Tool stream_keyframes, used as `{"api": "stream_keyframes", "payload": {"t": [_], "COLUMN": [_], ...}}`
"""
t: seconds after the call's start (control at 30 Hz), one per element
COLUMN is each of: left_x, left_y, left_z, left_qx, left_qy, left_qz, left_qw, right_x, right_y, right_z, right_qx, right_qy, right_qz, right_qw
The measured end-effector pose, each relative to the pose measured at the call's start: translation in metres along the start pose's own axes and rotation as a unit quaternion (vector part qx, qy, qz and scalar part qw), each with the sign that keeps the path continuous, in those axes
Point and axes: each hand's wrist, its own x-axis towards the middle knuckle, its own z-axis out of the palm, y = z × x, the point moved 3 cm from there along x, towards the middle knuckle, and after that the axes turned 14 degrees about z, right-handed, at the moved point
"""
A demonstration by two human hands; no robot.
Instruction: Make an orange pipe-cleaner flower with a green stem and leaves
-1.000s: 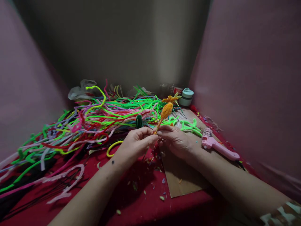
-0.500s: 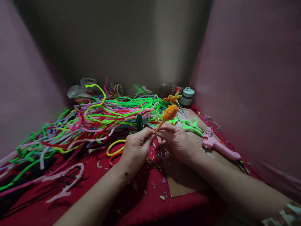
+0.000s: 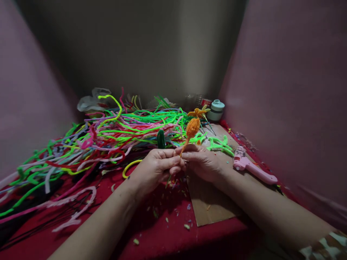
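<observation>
Presently, left hand (image 3: 158, 163) and right hand (image 3: 203, 163) are pinching an orange bud (image 3: 193, 128) by its stem (image 3: 185, 145) — a pink glue gun (image 3: 253, 168) is lying near the right edge of the tabletop (image 3: 168, 238).

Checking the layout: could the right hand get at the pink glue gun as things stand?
Probably yes: the pink glue gun lies beside the right forearm, with nothing visible blocking the way. The right hand holds the orange bud by its stem, so would likely need freeing first.
</observation>
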Motion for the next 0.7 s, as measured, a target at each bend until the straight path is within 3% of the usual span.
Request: {"api": "stream_keyframes", "payload": {"t": [0.1,0.2,0.33,0.43,0.53,0.7], "left_x": [0.001,0.001,-0.001,-0.005,-0.006,-0.003], "left_y": [0.001,0.004,0.000,-0.002,0.001,0.009], "left_z": [0.000,-0.001,-0.003,-0.003,-0.001,0.002], "left_qx": [0.072,0.204,0.397,0.480,0.460,0.325], "left_qy": [0.005,0.040,0.066,0.071,0.077,0.080], "left_qz": [0.018,0.091,0.210,0.272,0.268,0.205], "left_qw": [0.997,0.974,0.891,0.831,0.843,0.920], "right_x": [0.001,0.003,0.004,0.004,0.003,0.001], "right_y": [0.001,0.002,0.005,0.006,0.007,0.006], "right_z": [-0.003,-0.006,-0.008,-0.007,-0.006,-0.003], "right_qx": [-0.006,0.005,0.015,-0.001,0.001,0.020], "right_qy": [0.019,0.049,0.080,0.097,0.105,0.075], "right_qz": [-0.018,-0.039,-0.059,-0.071,-0.074,-0.055], "right_qw": [1.000,0.998,0.995,0.993,0.992,0.995]}}
